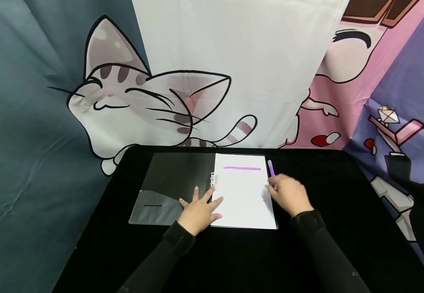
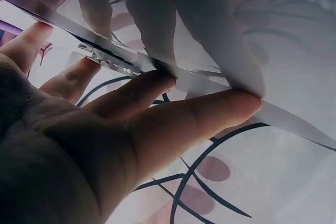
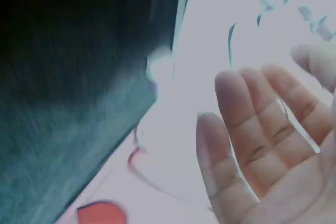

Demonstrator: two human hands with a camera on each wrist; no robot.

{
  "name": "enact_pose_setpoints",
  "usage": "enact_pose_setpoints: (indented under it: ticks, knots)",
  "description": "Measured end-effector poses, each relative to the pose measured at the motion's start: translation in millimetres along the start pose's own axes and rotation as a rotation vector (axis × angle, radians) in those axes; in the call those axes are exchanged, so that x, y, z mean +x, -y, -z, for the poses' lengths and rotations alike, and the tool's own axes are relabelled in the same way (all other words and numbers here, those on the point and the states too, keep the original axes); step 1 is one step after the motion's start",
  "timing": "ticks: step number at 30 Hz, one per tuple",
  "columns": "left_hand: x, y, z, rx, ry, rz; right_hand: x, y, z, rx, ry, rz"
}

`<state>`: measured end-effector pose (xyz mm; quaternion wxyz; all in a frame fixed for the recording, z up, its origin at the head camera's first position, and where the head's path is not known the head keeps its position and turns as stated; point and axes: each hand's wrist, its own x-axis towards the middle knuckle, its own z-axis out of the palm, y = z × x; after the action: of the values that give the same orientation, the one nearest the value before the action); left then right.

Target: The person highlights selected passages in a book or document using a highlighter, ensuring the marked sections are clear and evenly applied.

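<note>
Passage open over paper [image 1: 244, 203] between left hand [image 1: 198, 214] and right hand [image 1: 291, 195]; pen [image 1: 271, 167] obstructs paper's right edge, cartoon curtain [image 1: 270, 61] blocks way beyond worktop [image 1: 329, 175].

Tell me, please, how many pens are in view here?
1: a purple pen beside the right edge of the white paper, partly covered by the right hand. Any others beneath the folder would be hidden.
</note>
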<state>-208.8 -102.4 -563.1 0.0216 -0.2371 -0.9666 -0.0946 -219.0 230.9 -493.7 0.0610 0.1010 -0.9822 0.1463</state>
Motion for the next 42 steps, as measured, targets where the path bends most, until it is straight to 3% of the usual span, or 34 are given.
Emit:
enact_pose_setpoints:
  ticks: [3, 7, 11, 17, 22, 25, 33, 37, 39, 42]
  knots:
    - [0.4, -7.8, 13.9, 0.001, -0.002, -0.013, 21.6, -19.9, 5.8, 0.016, -0.052, -0.114]
    - [3.1, -6.8, 5.2, 0.021, -0.023, -0.025, 39.0, -33.5, 0.0, 0.039, 0.041, -0.222]
    - [3.0, -6.8, -1.5, 0.004, 0.010, -0.010, 43.1, -36.6, -11.3, 0.070, 0.120, -0.281]
    - [5.2, -2.1, -17.0, 0.024, -0.059, -0.015, 44.7, -39.7, -18.3, 0.065, 0.113, -0.294]
    - [3.3, -3.3, -7.2, 0.094, -0.101, -0.038, 48.8, -37.2, -17.6, 0.075, 0.103, -0.306]
    - [5.3, -2.3, -5.8, 0.120, -0.103, -0.046, 50.9, -32.9, -14.9, 0.078, 0.092, -0.312]
    - [10.0, 2.4, -12.2, 0.018, -0.043, -0.016, 50.1, -37.2, -14.2, 0.122, 0.065, -0.329]
    - [7.6, 6.3, -23.2, 0.053, -0.079, -0.025, 45.3, -39.4, -17.6, 0.136, 0.047, -0.331]
    - [4.8, 5.6, -22.1, 0.069, -0.080, -0.028, 42.3, -38.4, -18.1, 0.142, 0.036, -0.335]
    - [-1.5, -3.0, -1.0, 0.058, -0.030, -0.018, 37.9, -38.0, -19.2, 0.161, 0.026, -0.345]
